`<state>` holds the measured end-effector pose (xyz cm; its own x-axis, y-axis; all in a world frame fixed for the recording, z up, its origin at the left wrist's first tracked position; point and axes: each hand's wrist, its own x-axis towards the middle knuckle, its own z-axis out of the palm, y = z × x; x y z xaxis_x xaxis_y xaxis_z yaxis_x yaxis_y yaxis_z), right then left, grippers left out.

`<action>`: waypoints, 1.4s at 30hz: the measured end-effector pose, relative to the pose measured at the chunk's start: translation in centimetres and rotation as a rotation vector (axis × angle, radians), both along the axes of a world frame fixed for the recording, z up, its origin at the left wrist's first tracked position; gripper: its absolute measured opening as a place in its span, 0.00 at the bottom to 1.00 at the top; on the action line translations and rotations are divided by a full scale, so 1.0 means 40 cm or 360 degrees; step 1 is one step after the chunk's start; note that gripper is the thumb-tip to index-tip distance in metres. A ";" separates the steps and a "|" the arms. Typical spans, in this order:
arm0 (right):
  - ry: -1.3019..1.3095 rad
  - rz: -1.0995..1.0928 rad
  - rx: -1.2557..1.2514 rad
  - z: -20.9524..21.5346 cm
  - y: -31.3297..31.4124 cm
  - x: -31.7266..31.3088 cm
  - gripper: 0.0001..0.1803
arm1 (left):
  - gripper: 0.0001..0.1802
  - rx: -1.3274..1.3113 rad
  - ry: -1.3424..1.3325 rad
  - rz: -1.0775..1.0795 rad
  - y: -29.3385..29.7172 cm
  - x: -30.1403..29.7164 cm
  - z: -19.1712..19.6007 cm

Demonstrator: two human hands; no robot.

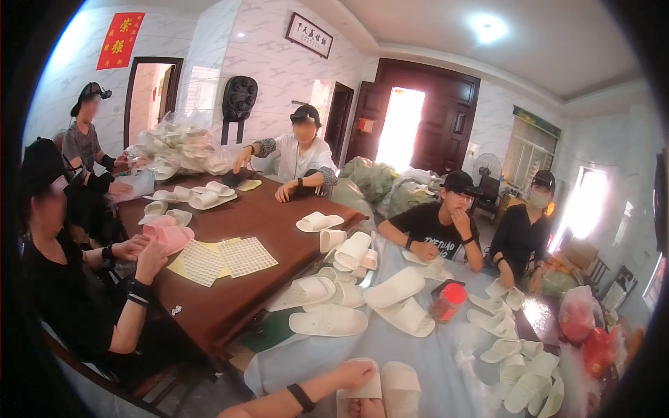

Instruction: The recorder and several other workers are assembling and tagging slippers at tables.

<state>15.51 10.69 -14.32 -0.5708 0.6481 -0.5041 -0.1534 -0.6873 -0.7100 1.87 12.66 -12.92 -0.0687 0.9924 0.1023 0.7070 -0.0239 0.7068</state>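
Touching one of two white slippers [374, 391], left hand [355, 374] and right hand [367, 407]; either's grip I cannot tell

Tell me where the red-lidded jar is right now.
In the head view, the red-lidded jar stands right of centre on the pale sheet, immediately right of two large white slippers.

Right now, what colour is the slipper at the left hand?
The slipper at the left hand is off-white, seen best in the head view.

The lower edge crops the right hand [367, 408] and nearest slippers [401, 390]; sheet marks [247, 258] are too small to tell.
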 end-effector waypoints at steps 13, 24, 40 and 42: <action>0.0146 0.0101 0.0186 -0.045 0.025 0.012 0.04 | 0.12 -0.0047 -0.0263 0.0138 0.017 -0.028 -0.073; 0.0234 0.0247 0.0056 -0.098 0.043 0.006 0.04 | 0.12 0.0103 -0.1241 0.0588 0.038 -0.006 -0.124; 0.0254 -0.0151 -0.0032 -0.044 0.098 0.204 0.14 | 0.08 0.0723 -0.0314 0.0545 0.118 0.138 -0.074; 0.0037 -0.0284 -0.0032 0.058 0.056 0.172 0.13 | 0.10 0.0685 -0.0110 0.0380 0.131 0.112 -0.114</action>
